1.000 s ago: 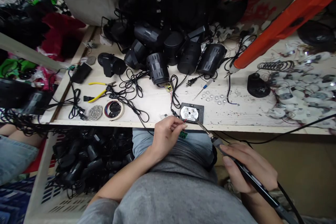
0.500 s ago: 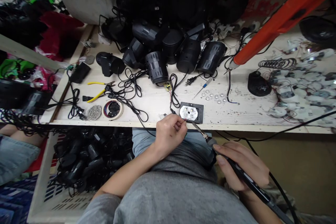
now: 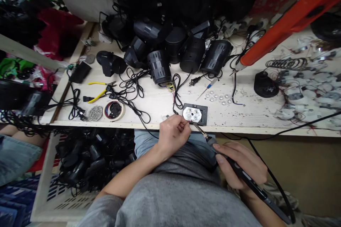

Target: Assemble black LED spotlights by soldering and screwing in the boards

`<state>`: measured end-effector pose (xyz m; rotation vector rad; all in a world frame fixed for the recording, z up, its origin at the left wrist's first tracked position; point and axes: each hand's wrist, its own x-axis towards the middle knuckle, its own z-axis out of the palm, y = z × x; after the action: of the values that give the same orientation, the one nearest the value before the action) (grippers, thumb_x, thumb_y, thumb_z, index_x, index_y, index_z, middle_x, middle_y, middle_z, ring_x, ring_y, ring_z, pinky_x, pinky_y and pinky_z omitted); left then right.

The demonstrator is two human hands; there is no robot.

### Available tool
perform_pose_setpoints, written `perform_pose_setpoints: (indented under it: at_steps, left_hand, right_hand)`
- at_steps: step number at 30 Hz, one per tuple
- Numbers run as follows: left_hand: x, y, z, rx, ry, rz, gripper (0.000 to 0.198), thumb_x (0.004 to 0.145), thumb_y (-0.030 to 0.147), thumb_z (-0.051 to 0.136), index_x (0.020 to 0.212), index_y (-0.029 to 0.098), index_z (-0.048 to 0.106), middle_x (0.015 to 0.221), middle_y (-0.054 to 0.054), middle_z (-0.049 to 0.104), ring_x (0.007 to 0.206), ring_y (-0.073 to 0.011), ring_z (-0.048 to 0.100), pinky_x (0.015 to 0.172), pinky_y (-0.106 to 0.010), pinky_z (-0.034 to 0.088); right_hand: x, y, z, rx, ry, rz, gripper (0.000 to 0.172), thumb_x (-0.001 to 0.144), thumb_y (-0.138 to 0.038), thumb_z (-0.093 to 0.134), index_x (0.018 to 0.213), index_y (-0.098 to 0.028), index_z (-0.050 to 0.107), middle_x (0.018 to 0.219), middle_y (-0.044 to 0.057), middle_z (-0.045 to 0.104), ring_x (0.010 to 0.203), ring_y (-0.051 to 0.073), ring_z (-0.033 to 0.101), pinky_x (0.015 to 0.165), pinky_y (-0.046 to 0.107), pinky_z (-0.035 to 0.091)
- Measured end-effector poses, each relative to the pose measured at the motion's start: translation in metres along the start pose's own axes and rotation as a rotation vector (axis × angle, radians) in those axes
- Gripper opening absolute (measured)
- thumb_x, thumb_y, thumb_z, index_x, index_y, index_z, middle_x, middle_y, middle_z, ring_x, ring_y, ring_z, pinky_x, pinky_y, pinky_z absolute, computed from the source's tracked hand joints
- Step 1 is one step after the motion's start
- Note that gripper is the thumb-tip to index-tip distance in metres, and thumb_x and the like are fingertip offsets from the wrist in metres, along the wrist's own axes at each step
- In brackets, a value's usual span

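A soldering iron (image 3: 239,173) lies in my right hand (image 3: 241,165), its fingers wrapped round the dark handle. The iron's metal tip reaches the lower edge of a white LED board (image 3: 191,114), which rests on a black rectangular frame (image 3: 204,113) near the table's front edge. Just left of the board, my left hand (image 3: 174,133) is closed in a pinch. What its fingertips hold is too small to make out; a thin red wire (image 3: 173,97) runs down toward them from a small circuit board (image 3: 169,86).
Black lamp housings (image 3: 160,66) crowd the back. Yellow-handled pliers (image 3: 97,94), a solder roll (image 3: 113,111) and a screwdriver (image 3: 206,89) lie around. Clear lenses (image 3: 220,97) sit right of centre. An orange bar (image 3: 287,21) slants overhead; a crate (image 3: 45,191) stands below left.
My right hand and the soldering iron have shifted slightly left and up, with the tip still at the board's lower edge. My left hand stays pinched beside the board. The view has shifted slightly.
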<state>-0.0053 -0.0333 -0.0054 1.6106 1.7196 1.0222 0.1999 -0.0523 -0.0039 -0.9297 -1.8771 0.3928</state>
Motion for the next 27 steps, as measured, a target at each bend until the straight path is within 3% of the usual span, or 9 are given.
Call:
perform_pose_setpoints:
  at_steps: [17, 27]
  left_hand:
    - [0.001, -0.001, -0.001, -0.036, -0.027, -0.009, 0.011, 0.075, 0.013, 0.058, 0.066, 0.018, 0.058, 0.061, 0.003, 0.057, 0.050, -0.0071, 0.051, 0.050, -0.018, 0.042]
    - [0.002, -0.002, 0.001, -0.042, -0.014, -0.010, 0.012, 0.078, 0.016, 0.058, 0.066, 0.019, 0.059, 0.060, 0.002, 0.058, 0.050, -0.0071, 0.051, 0.048, -0.017, 0.043]
  right_hand:
    - [0.010, -0.004, 0.000, -0.042, -0.073, -0.054, 0.023, 0.083, -0.005, 0.064, 0.099, -0.019, 0.071, 0.074, 0.002, 0.071, 0.064, 0.015, 0.068, 0.061, 0.028, 0.060]
    - [0.004, -0.004, -0.013, -0.080, -0.014, -0.028, 0.025, 0.083, -0.008, 0.064, 0.102, -0.022, 0.073, 0.077, 0.002, 0.071, 0.067, 0.018, 0.070, 0.059, 0.031, 0.060]
